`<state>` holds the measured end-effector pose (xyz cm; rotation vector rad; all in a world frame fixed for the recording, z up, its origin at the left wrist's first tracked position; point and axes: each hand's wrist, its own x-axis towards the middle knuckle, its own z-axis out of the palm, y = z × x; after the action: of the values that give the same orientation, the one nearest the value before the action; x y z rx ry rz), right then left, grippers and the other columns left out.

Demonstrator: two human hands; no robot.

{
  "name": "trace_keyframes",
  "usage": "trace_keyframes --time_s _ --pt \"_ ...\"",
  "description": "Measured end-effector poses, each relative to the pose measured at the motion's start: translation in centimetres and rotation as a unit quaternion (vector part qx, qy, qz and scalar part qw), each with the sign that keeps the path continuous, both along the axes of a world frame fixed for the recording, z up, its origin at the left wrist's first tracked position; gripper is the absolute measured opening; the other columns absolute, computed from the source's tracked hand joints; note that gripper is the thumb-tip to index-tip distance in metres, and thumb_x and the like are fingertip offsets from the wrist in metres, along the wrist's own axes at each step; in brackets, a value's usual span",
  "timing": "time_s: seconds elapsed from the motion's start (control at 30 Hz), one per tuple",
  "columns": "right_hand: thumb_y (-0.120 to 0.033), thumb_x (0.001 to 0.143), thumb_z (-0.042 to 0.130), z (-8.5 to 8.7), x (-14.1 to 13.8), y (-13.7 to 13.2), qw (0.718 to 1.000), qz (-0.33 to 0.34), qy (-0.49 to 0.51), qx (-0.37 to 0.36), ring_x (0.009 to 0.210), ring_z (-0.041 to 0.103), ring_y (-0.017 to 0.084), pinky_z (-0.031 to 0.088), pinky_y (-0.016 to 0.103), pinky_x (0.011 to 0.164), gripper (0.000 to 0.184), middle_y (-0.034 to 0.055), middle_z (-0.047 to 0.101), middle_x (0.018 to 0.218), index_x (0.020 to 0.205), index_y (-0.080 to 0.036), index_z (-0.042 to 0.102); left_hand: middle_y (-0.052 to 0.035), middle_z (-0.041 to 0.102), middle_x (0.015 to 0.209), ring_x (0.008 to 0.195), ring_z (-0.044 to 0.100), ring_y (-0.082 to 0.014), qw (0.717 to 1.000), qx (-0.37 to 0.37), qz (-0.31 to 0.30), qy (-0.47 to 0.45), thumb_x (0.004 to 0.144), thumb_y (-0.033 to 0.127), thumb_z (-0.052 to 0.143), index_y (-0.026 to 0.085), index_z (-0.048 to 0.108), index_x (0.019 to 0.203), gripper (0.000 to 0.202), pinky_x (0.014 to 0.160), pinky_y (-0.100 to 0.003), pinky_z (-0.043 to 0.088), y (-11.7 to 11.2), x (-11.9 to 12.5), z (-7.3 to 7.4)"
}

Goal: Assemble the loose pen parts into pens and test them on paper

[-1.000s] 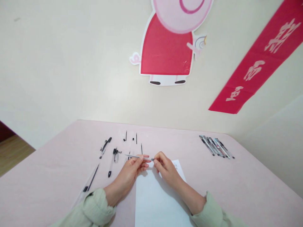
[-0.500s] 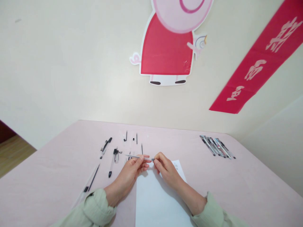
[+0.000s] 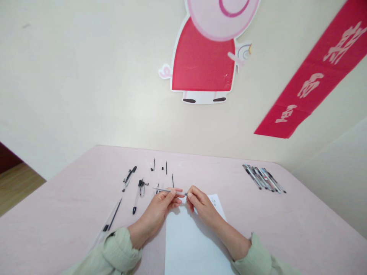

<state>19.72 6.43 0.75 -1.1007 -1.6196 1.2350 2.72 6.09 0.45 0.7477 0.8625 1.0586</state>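
Observation:
A slim pen (image 3: 163, 190) with a clear barrel lies almost level between my hands, its pointed tip to the left. My left hand (image 3: 159, 206) grips its barrel between thumb and fingers. At the dark right end of the pen, my right hand (image 3: 202, 204) pinches with thumb and forefinger; its fingertips partly hide that end. Both hands are just above the top of a white sheet of paper (image 3: 195, 244). Left of them lies a pen with a black cap (image 3: 134, 210), and behind them is a thin dark refill (image 3: 172, 180).
A row of several pens (image 3: 263, 178) lies at the back right of the pink-covered table (image 3: 301, 229). More pen parts (image 3: 129, 177), a loose refill (image 3: 115, 214) and a small black cap (image 3: 162, 168) are spread on the left. The wall (image 3: 86, 95) rises behind the table.
The view has shifted very slightly. Both hands keep the same grip on the pen, and nothing on the table has visibly moved.

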Motion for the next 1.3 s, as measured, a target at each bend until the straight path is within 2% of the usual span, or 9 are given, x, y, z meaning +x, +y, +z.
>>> trace_keyframes --time_s 0.23,0.37,0.5,0.7,0.8,0.97,1.13,1.23,1.3 --pt "-0.056 0.092 0.037 -1.0 0.6 1.4 0.999 0.012 0.022 -0.042 0.051 0.051 0.012 0.041 0.025 0.051 0.04 -0.0017 0.055 0.065 0.08 -0.02 0.049 -0.0083 0.072 0.085 0.075 0.062 -0.0141 1.0 0.002 0.001 -0.007 0.076 0.048 0.072 0.013 0.072 0.095 0.04 0.072 -0.024 0.048 -0.1 0.1 -0.3" --pt "-0.034 0.09 0.047 -1.0 1.9 4.8 0.993 -0.028 -0.117 0.019 0.056 0.053 0.012 0.04 0.025 0.055 0.016 -0.0016 0.056 0.071 0.086 -0.02 0.053 -0.0096 0.072 0.085 0.073 0.062 -0.0143 1.0 0.006 0.0 0.005 0.074 0.051 0.073 0.012 0.072 0.092 0.043 0.07 -0.025 0.048 0.0 0.2 -0.5" --pt "-0.019 0.086 0.052 0.0 1.4 8.9 0.952 -0.051 -0.278 0.122 0.074 0.056 0.014 0.041 0.027 0.07 0.015 0.0026 0.061 0.091 0.099 -0.021 0.06 -0.0107 0.073 0.083 0.07 0.062 -0.0146 1.0 0.009 -0.004 0.026 0.073 0.051 0.073 0.011 0.072 0.091 0.044 0.068 -0.025 0.047 0.1 0.2 -0.5" --pt "-0.03 0.088 0.053 0.2 -3.0 12.3 0.886 -0.13 -0.425 0.129 0.085 0.058 0.019 0.038 0.028 0.068 0.024 0.0077 0.059 0.105 0.109 -0.02 0.056 -0.0094 0.072 0.082 0.069 0.062 -0.0133 1.0 0.009 -0.003 0.011 0.072 0.052 0.074 0.011 0.072 0.092 0.046 0.069 -0.024 0.048 0.1 0.3 -0.4" --pt "-0.031 0.087 0.053 -0.3 -4.5 12.8 0.878 -0.144 -0.44 0.124 0.084 0.058 0.02 0.037 0.029 0.067 0.02 0.0085 0.058 0.107 0.104 -0.02 0.057 -0.0086 0.072 0.081 0.069 0.062 -0.0129 1.0 0.008 -0.004 0.005 0.07 0.053 0.074 0.011 0.071 0.092 0.048 0.069 -0.024 0.048 0.1 0.3 -0.4" --pt "-0.021 0.087 0.051 -0.7 -4.3 12.7 0.894 -0.143 -0.407 0.123 0.083 0.058 0.018 0.036 0.028 0.067 0.01 0.0071 0.059 0.104 0.094 -0.02 0.056 -0.0083 0.071 0.081 0.071 0.062 -0.0137 1.0 0.02 -0.006 0.017 0.074 0.053 0.072 0.011 0.071 0.092 0.046 0.069 -0.025 0.049 0.1 0.2 -0.7" --pt "-0.023 0.087 0.047 0.3 -1.6 11.6 0.928 -0.139 -0.332 0.096 0.064 0.056 0.014 0.038 0.025 0.06 0.006 -0.0001 0.06 0.075 0.088 -0.021 0.052 -0.0099 0.071 0.091 0.085 0.064 -0.0175 0.999 0.047 -0.009 0.016 0.081 0.053 0.064 0.012 0.067 0.083 0.041 0.08 -0.028 0.05 -0.2 0.2 -0.5" --pt "-0.024 0.086 0.044 0.9 0.6 9.5 0.955 -0.121 -0.258 0.077 0.05 0.05 0.012 0.038 0.023 0.053 0.007 -0.0058 0.053 0.061 0.088 -0.021 0.049 -0.0068 0.07 0.081 0.074 0.065 -0.0159 0.998 0.06 -0.025 0.02 0.085 0.053 0.058 0.014 0.06 0.08 0.039 0.071 -0.028 0.05 -0.3 0.2 -0.4" --pt "-0.026 0.083 0.047 1.1 1.9 7.2 0.984 -0.095 -0.14 0.044 0.044 0.044 0.011 0.035 0.022 0.049 0.006 -0.0101 0.043 0.051 0.088 -0.022 0.048 -0.004 0.068 0.072 0.06 0.061 -0.0131 0.995 0.077 -0.041 0.053 0.087 0.053 0.054 0.015 0.058 0.082 0.039 0.06 -0.025 0.046 -0.4 0.2 -0.3"
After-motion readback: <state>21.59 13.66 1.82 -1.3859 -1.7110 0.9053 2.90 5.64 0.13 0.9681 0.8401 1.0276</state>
